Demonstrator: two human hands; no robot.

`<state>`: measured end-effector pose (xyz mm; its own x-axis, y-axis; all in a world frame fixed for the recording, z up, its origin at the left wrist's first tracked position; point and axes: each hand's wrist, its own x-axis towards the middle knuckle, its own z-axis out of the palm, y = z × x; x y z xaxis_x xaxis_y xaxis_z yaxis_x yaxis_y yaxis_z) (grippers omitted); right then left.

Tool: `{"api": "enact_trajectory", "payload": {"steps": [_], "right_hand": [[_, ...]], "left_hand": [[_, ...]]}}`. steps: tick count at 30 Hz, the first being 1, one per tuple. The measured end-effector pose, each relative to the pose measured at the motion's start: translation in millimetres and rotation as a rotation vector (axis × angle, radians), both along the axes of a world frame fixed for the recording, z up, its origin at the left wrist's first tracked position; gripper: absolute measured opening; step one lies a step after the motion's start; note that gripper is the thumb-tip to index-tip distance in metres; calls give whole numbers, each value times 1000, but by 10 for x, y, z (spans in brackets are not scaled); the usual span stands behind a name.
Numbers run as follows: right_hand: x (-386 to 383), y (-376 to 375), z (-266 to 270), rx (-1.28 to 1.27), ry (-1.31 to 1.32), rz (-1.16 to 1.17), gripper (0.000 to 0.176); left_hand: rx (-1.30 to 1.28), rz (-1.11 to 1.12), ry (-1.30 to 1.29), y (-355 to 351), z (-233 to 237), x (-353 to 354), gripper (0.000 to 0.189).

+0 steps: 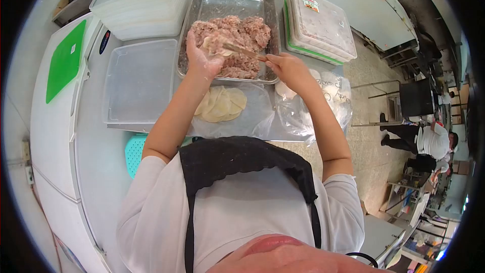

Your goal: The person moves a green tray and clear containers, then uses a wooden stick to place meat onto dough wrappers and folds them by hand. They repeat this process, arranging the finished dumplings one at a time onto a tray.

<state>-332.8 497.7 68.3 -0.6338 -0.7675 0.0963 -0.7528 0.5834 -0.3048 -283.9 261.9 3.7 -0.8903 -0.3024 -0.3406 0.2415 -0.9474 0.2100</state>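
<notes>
Wrapper (206, 44) with meat (216, 46) is sitting in the left hand (200, 64) near the pan (227, 6)'s left edge; the right hand (289, 69) is gripping a stick (246, 52). Hard pushing could rip it.

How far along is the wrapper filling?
Looks done: meat minced in the pan, wrappers laid out on plastic. In hand: left hand holds one wrapper with meat on it, right hand works it with a stick. Remaining, likely: the wrapper pile and panned meat. No filled ones show in the left tray.
</notes>
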Motion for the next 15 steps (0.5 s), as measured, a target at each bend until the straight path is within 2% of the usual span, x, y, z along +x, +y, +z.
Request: {"api": "enact_trajectory", "payload": {"steps": [2,4,6,7,9,10,12,14,15], "right_hand": [[47,79,85,-36,67,19,22],[15,99,-37,-72,127,33,22],[-102,108,-307,-125,108,152,18],[-73,130,-115,-126,105,164,18],[-46,212,288,140,157,90,19],[-41,197,250,135,153,102,19],[3,134,95,-100,178,188,17],[-112,122,-81,-141,135,214,18],[-194,102,-133,-180,97,237,20]], "left_hand": [[-84,128,-94,125,20,-24,74],[-92,95,-41,245,137,4,73],[-98,62,17,297,140,-7,72],[-88,89,-16,285,115,-1,69],[-79,137,-50,293,104,-18,67],[-116,154,-73,300,116,-21,63],[-156,175,-102,315,153,-30,59],[-141,168,-93,343,206,-84,47],[-142,179,-90,304,158,-101,47]]}}
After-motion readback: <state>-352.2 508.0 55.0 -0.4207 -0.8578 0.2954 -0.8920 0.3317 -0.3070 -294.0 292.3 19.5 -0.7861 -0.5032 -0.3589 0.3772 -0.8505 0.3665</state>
